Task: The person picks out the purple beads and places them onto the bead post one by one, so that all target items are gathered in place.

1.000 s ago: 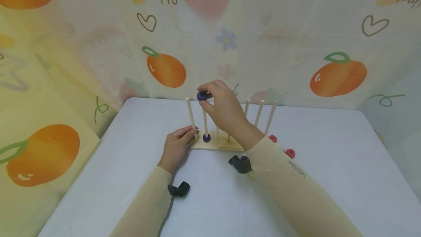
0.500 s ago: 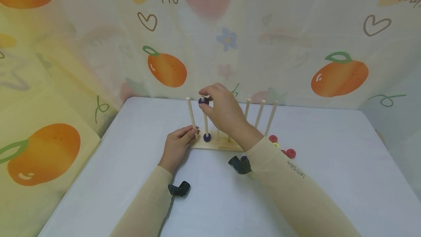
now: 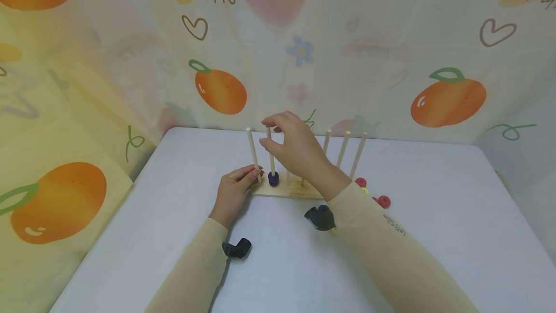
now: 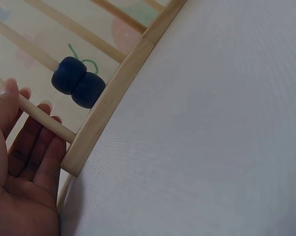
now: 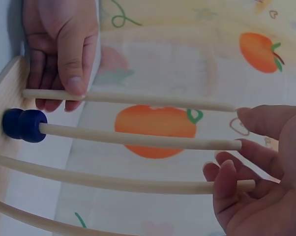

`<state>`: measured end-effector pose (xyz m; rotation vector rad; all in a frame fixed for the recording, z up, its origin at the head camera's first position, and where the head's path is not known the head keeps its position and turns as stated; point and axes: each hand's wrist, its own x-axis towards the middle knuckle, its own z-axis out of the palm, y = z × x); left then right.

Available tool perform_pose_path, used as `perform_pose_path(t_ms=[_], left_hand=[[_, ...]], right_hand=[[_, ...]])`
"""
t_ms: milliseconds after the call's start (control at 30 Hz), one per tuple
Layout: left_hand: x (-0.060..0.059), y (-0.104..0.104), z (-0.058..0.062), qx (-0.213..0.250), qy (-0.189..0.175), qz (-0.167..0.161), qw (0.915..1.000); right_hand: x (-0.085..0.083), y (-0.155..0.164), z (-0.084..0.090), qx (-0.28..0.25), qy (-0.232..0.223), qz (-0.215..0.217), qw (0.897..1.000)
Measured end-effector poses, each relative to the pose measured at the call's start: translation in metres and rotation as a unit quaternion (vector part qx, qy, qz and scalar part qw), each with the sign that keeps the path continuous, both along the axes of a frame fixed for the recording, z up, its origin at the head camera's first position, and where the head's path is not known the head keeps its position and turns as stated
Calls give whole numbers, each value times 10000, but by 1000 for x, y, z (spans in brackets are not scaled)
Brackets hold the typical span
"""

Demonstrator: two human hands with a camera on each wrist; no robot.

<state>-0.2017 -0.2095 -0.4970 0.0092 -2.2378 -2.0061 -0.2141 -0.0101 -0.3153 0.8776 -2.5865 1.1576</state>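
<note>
Dropped from the right hand, now empty and loose — the second blue bead sits stacked at the peg's foot. Left hand pinches the end peg; red beads lie unthreaded.

At the lower left of the frame, the left hand pinches a wooden peg between thumb and fingers, just above the wooden base that runs diagonally to the top. Two dark blue beads sit stacked against the base on the next peg. White tabletop fills the right.

Tabletop play booth, fruit-print curtain, white table
</note>
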Motion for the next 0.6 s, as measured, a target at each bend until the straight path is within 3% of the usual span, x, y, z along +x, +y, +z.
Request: perform_pose_path(t_ms=[300,600], left_hand=[[2,1,1,-108,14,20,9999],[2,2,3,-246,-11,68,9997]], right_hand=[[5,10,-5,-205,147,139,9996],[15,23,-6,-564,-33,438,9974]])
